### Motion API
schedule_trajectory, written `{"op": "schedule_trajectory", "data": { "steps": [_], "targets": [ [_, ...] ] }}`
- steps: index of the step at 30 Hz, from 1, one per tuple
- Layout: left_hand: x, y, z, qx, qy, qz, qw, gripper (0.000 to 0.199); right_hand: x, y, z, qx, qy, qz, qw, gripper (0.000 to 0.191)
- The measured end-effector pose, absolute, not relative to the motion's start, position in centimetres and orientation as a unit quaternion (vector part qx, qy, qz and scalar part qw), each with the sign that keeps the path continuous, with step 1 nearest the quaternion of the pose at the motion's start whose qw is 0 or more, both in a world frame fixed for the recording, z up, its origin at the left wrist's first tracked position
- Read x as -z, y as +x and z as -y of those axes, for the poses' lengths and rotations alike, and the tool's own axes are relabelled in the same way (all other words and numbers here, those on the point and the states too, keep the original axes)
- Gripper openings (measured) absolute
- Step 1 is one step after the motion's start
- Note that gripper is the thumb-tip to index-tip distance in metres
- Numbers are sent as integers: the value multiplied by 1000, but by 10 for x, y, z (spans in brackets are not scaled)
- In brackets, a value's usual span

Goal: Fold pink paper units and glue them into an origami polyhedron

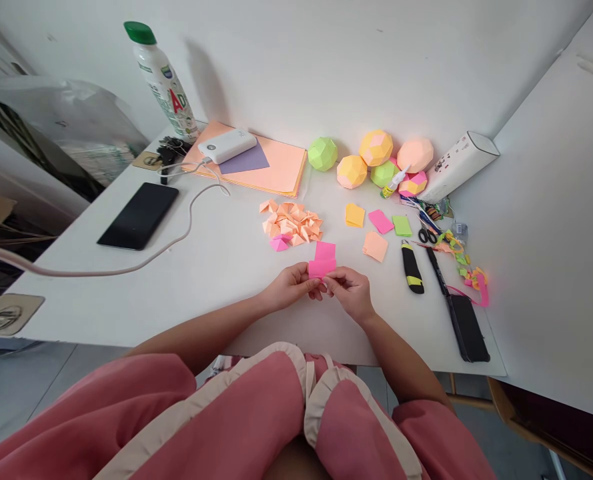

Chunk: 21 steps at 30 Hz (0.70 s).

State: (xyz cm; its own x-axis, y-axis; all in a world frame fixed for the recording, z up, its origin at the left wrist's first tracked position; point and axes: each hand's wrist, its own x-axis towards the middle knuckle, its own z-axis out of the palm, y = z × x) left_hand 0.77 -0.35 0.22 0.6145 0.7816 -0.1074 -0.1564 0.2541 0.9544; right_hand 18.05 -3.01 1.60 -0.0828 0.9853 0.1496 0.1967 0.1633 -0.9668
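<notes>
My left hand point(296, 285) and my right hand point(349, 289) meet near the table's front edge, both closed on the edges of one pink paper piece point(321, 269). Another pink square point(325, 251) lies just behind it, partly overlapped. Beyond my left hand is a heap of folded peach paper pieces point(296, 220), with a folded pink piece point(280, 243) at its near edge. Past my right hand are small paper stacks: orange point(355, 215), pink point(381, 222), green point(402, 226) and peach point(375, 246).
Several faceted paper balls point(376, 148) line the wall. A cutter point(412, 268), scissors point(427, 235), and a black case point(468, 328) are at the right. At the left are a phone point(139, 216), a cable point(191, 217), a power bank point(227, 146) and a bottle point(166, 87).
</notes>
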Motion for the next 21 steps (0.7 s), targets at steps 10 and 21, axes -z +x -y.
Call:
{"op": "schedule_trajectory", "data": {
  "steps": [10,21],
  "targets": [
    [-6,5,2,-264,525,-352,728,39,-8,182,31,-383,-512,610,468,17],
    [-9,5,6,-264,584,-387,663,35,-6,182,29,-490,-466,570,467,48]
  ]
}}
